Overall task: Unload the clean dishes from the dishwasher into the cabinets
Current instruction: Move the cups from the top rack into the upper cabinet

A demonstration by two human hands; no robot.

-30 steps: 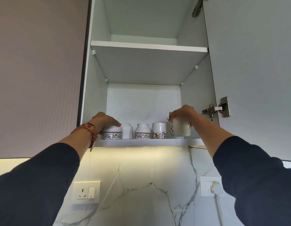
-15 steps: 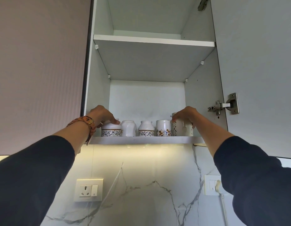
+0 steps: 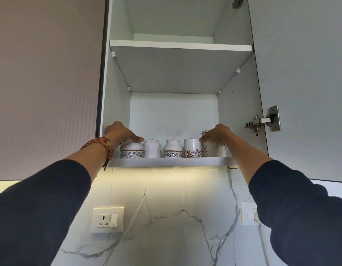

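Several white patterned cups stand upside down in a row on the bottom shelf point(image 3: 172, 162) of an open wall cabinet. My left hand point(image 3: 120, 133) rests on top of the leftmost cup point(image 3: 131, 150), fingers laid over its base. My right hand point(image 3: 216, 133) grips the top of the rightmost cup point(image 3: 214, 149), which stands on the shelf beside a flowered cup point(image 3: 192, 148). Between them stand a plain white cup point(image 3: 151, 148) and a banded cup point(image 3: 172, 148).
The cabinet door point(image 3: 304, 73) hangs open to the right, with a metal hinge point(image 3: 264, 120). The upper shelf point(image 3: 180, 45) carries nothing visible. A closed cabinet front point(image 3: 47, 83) is on the left. Below are a marble backsplash, a socket point(image 3: 107, 219) and a plugged outlet point(image 3: 249, 214).
The right hand has moved its cup from the shelf's front edge deeper in and set it down beside the flowered cup. The left hand stays on the leftmost cup.
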